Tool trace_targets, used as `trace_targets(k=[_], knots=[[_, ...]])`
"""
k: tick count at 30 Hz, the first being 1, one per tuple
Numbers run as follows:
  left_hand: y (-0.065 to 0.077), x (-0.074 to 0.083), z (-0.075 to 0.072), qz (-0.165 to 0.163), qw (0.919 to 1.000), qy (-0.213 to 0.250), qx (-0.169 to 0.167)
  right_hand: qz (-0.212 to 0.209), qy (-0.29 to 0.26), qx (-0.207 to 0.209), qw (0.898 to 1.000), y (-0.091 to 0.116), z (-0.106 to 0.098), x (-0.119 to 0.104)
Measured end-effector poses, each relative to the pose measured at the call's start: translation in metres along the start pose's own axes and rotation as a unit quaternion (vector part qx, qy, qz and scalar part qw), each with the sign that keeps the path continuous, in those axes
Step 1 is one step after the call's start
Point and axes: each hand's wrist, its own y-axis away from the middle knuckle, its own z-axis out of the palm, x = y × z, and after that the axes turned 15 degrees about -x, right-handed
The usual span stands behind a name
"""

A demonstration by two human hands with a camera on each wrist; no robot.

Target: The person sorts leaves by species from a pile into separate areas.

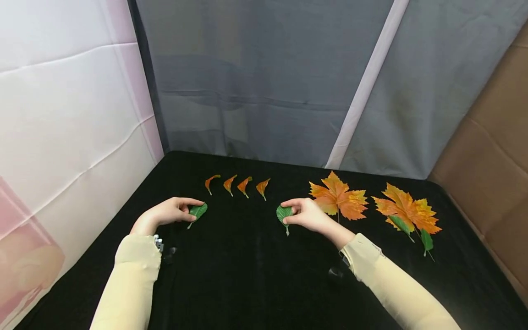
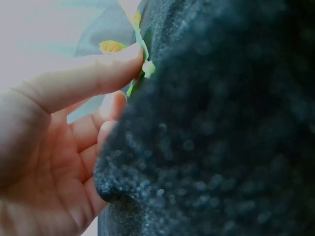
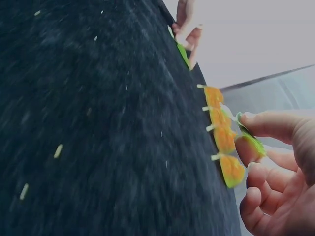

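Black cloth point(image 1: 247, 284) spreads beneath everything. Two orange maple leaves point(image 1: 342, 198) lie to my right. My right hand point(image 1: 311, 216) shows just beside the nearer one, and I think a careless sweep of it could drag that leaf askew. My left hand point(image 1: 167, 213) is well apart from it. Each hand pinches a green leaf between thumb and fingertips — left leaf point(image 1: 200, 211), right leaf point(image 1: 283, 213) — stems pointing towards me. Whether either touches the cloth, I can't tell. Too hard a squeeze might crease them; too light, and one could slip. Two loose green leaves point(image 1: 426, 239) lie by the farther maple leaf, one overlapping it. Smallest, four curled orange leaves point(image 1: 262, 188) sit in a row beyond and between my hands, where a stray fingertip could scatter them.
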Motion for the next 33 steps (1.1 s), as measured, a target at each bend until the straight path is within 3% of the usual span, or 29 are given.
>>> trace_targets(k=[5, 18, 33], knots=[[0.001, 0.0, 0.0, -0.007, 1.0, -0.006, 0.003, 0.011, -0.006, 0.001, 1.0, -0.021, 0.014, -0.009], [0.001, 0.002, 0.0, 0.003, 1.0, 0.009, 0.001, 0.013, 0.006, 0.053, 0.998, -0.08, 0.055, -0.034], [-0.001, 0.001, -0.001, 0.001, 0.9999, 0.012, -0.005, 0.026, 0.038, 0.058, 0.997, -0.124, 0.078, -0.049]])
